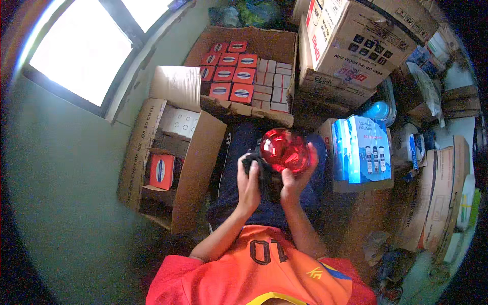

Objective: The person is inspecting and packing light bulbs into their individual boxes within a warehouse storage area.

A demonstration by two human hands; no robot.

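A shiny red round object point(286, 150) is above my lap, its kind not settled by the picture. My right hand point(299, 177) grips it at its lower right side, thumb in front. My left hand point(251, 183) is closed on a bunched black cloth point(253, 158), which lies against the left side of the red object. The fingers behind both things are partly hidden. In front of my knees stands an open cardboard box point(228, 108) with rows of small red boxes point(243, 75) and white boxes point(280, 94).
At left, another open carton point(202, 167) holds a red box point(162, 171) and a white one. Large cartons point(366, 45) are stacked at the upper right. Blue-and-white packages point(368, 152) sit on a carton right of my legs. A bright window point(80, 49) is upper left.
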